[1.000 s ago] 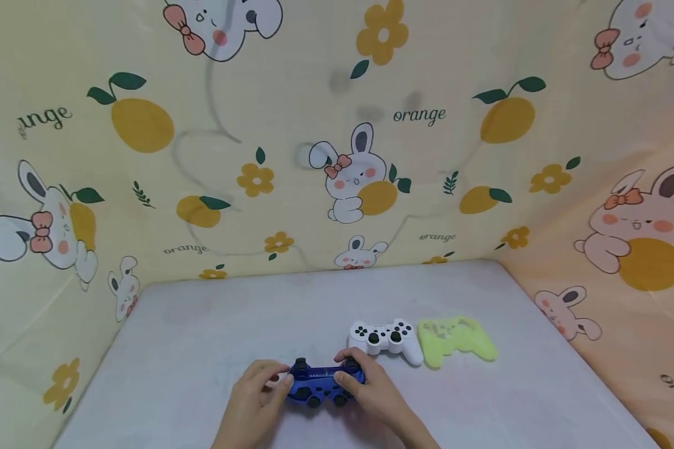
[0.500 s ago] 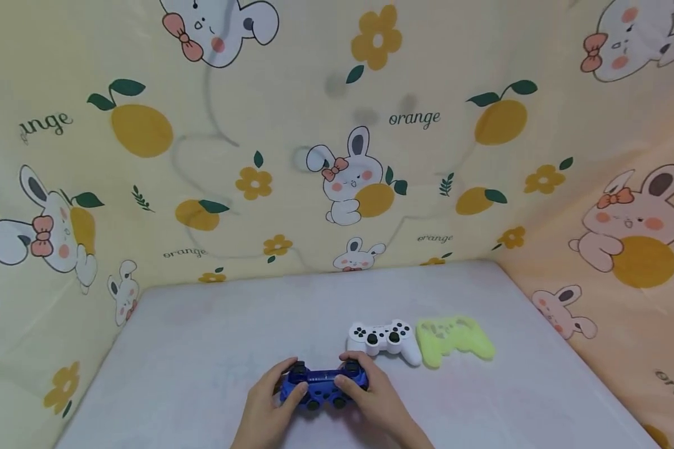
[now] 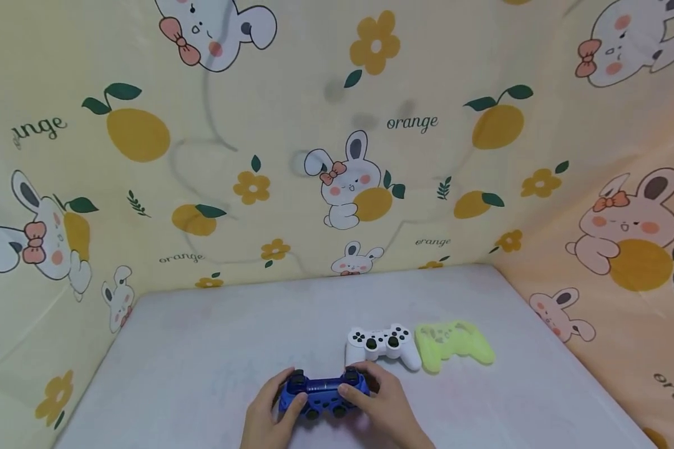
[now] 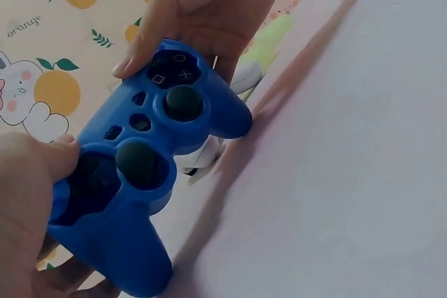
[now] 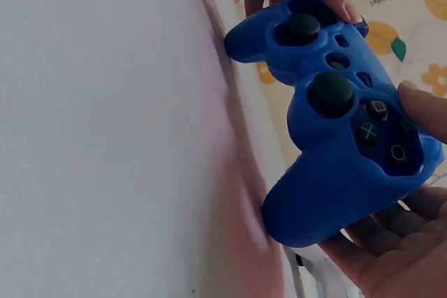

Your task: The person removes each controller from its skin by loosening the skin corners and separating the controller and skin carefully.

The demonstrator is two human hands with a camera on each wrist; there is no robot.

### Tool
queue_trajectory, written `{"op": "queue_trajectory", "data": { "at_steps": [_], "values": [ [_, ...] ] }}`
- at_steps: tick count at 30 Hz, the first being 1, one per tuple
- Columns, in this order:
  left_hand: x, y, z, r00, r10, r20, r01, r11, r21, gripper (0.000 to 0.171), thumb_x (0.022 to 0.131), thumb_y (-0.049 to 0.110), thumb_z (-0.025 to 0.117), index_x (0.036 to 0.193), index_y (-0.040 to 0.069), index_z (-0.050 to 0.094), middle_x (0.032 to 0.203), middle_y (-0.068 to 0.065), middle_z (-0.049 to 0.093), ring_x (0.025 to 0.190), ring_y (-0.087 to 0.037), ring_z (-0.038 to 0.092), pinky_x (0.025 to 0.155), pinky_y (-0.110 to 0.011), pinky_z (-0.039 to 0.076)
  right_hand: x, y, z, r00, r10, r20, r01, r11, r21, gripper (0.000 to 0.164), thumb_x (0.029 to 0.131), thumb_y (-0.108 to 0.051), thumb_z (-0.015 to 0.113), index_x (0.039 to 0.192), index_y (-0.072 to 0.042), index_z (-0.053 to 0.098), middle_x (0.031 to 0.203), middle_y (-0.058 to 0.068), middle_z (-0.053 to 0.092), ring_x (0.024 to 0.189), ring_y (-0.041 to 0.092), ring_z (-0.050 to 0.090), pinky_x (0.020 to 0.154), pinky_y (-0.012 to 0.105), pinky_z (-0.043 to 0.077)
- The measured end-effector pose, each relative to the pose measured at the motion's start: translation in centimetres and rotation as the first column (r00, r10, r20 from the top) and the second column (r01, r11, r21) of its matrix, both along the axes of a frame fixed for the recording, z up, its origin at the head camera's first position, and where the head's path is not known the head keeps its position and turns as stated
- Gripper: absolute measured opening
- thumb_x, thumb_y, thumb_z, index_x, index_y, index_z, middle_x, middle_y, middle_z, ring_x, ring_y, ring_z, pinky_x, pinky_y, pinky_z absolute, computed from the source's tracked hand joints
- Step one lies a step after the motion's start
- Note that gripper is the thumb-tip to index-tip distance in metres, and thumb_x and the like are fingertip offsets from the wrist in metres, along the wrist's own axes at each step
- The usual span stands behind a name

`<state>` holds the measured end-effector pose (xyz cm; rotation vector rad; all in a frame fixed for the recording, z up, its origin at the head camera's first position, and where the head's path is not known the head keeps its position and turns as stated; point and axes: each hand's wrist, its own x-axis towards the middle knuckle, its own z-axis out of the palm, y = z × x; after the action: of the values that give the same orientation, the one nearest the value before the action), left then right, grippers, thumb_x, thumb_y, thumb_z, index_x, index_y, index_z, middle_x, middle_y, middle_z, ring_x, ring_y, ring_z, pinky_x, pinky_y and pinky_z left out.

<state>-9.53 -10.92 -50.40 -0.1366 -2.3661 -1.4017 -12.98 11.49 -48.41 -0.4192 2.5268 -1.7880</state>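
Both hands hold a game controller (image 3: 324, 388) in a blue silicone sleeve (image 4: 115, 242), low in the middle of the head view. My left hand (image 3: 265, 416) grips its left end, thumb on top and fingers round the side and underneath. At the other end my right hand (image 3: 392, 408) does the same, its thumb (image 5: 422, 111) along the upper edge beside the face buttons (image 5: 380, 130). Dark thumbsticks (image 4: 183, 102) stand up through the sleeve's openings. In the wrist views the sleeve wraps both handles, and the controller is tilted over the table.
On the pale table (image 3: 230, 337), a white controller (image 3: 383, 349) lies just beyond my right hand. A yellow-green controller sleeve (image 3: 455, 346) lies close against its right side. Cloth walls (image 3: 292, 206) printed with rabbits and oranges rise at the back and sides.
My left hand has moved right and closed its hold on the controller's left end, where a whitish patch showed earlier. The controller is slightly lower in view; the white one stays put.
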Motion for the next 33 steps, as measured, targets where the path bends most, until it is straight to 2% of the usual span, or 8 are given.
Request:
{"op": "queue_trajectory", "data": {
  "at_steps": [6, 10, 15, 17, 21, 26, 29, 33],
  "values": [
    [-0.1, -0.2, -0.1, 0.999, -0.010, 0.038, 0.007, 0.998, 0.070, 0.046, 0.088, 0.038, 0.075, 0.123, 0.010, 0.066, 0.114, 0.002, 0.067, 0.105, -0.015, 0.063, 0.088, -0.029, 0.051, -0.1, 0.5, -0.1, 0.999, 0.016, 0.028, -0.015, 1.000, -0.018, 0.045, 0.085, -0.034, 0.078, 0.117, -0.006, 0.066, 0.103, 0.003, 0.066, 0.096, 0.019, 0.062, 0.084, 0.027, 0.051],
    [0.0, -0.1, -0.4, 0.993, -0.038, 0.115, 0.022, 0.990, 0.137, 0.046, 0.088, 0.039, 0.074, 0.124, 0.011, 0.064, 0.111, -0.001, 0.068, 0.102, -0.016, 0.064, 0.086, -0.026, 0.051, 0.0, 1.3, 0.0, 0.994, 0.085, 0.072, -0.082, 0.996, -0.047, 0.043, 0.089, -0.029, 0.074, 0.123, -0.004, 0.064, 0.109, 0.007, 0.065, 0.098, 0.020, 0.063, 0.086, 0.026, 0.049],
    [0.1, 0.2, -0.6, 0.983, -0.019, 0.183, -0.013, 0.984, 0.175, 0.049, 0.088, 0.041, 0.074, 0.125, 0.011, 0.063, 0.111, -0.005, 0.068, 0.105, -0.021, 0.064, 0.088, -0.030, 0.051, 0.0, 1.7, 0.2, 0.985, 0.150, 0.087, -0.142, 0.985, -0.097, 0.042, 0.092, -0.021, 0.070, 0.127, 0.000, 0.061, 0.113, 0.011, 0.065, 0.099, 0.022, 0.063, 0.086, 0.027, 0.049],
    [0.1, 0.3, -0.5, 0.983, -0.006, 0.184, -0.026, 0.986, 0.167, 0.050, 0.089, 0.043, 0.072, 0.126, 0.012, 0.062, 0.112, -0.006, 0.067, 0.107, -0.022, 0.063, 0.090, -0.034, 0.050, 0.0, 1.6, 0.3, 0.986, 0.149, 0.073, -0.141, 0.985, -0.101, 0.042, 0.094, -0.021, 0.069, 0.128, 0.001, 0.060, 0.114, 0.011, 0.065, 0.100, 0.021, 0.062, 0.086, 0.027, 0.049],
    [0.0, 0.2, -0.6, 0.993, -0.015, 0.121, -0.002, 0.990, 0.139, 0.049, 0.092, 0.038, 0.069, 0.131, 0.010, 0.059, 0.116, -0.006, 0.067, 0.111, -0.024, 0.062, 0.093, -0.039, 0.048, -0.1, 1.2, 0.3, 0.993, 0.114, 0.030, -0.112, 0.991, -0.070, 0.042, 0.095, -0.022, 0.067, 0.129, 0.002, 0.059, 0.117, 0.013, 0.064, 0.103, 0.020, 0.062, 0.088, 0.027, 0.049],
    [0.0, 0.0, -0.7, 0.999, 0.033, 0.038, -0.035, 0.998, 0.057, 0.042, 0.094, 0.032, 0.069, 0.128, 0.008, 0.062, 0.104, -0.001, 0.070, 0.097, -0.017, 0.067, 0.081, -0.032, 0.054, -0.1, 0.7, 0.4, 0.996, 0.081, 0.041, -0.079, 0.995, -0.065, 0.040, 0.097, -0.026, 0.064, 0.127, 0.001, 0.061, 0.114, 0.012, 0.065, 0.098, 0.019, 0.063, 0.084, 0.026, 0.050],
    [0.1, 0.0, -0.4, 0.994, 0.072, 0.086, -0.074, 0.997, 0.018, 0.041, 0.094, 0.035, 0.068, 0.124, 0.008, 0.064, 0.098, 0.000, 0.070, 0.077, -0.008, 0.063, 0.065, -0.024, 0.051, -0.2, 0.5, 0.2, 0.993, 0.063, 0.100, -0.057, 0.996, -0.067, 0.038, 0.098, -0.028, 0.062, 0.125, -0.001, 0.063, 0.110, 0.008, 0.066, 0.095, 0.018, 0.062, 0.082, 0.026, 0.050],
    [0.2, 0.0, -0.3, 0.987, 0.102, 0.122, -0.098, 0.994, -0.039, 0.041, 0.093, 0.038, 0.068, 0.120, 0.007, 0.066, 0.106, -0.003, 0.066, 0.080, -0.012, 0.060, 0.063, -0.025, 0.049, -0.1, 0.2, 0.0, 0.987, 0.029, 0.157, -0.022, 0.999, -0.047, 0.038, 0.097, -0.030, 0.065, 0.121, -0.001, 0.065, 0.108, 0.005, 0.067, 0.094, 0.018, 0.061, 0.081, 0.026, 0.049]
  ]
}}
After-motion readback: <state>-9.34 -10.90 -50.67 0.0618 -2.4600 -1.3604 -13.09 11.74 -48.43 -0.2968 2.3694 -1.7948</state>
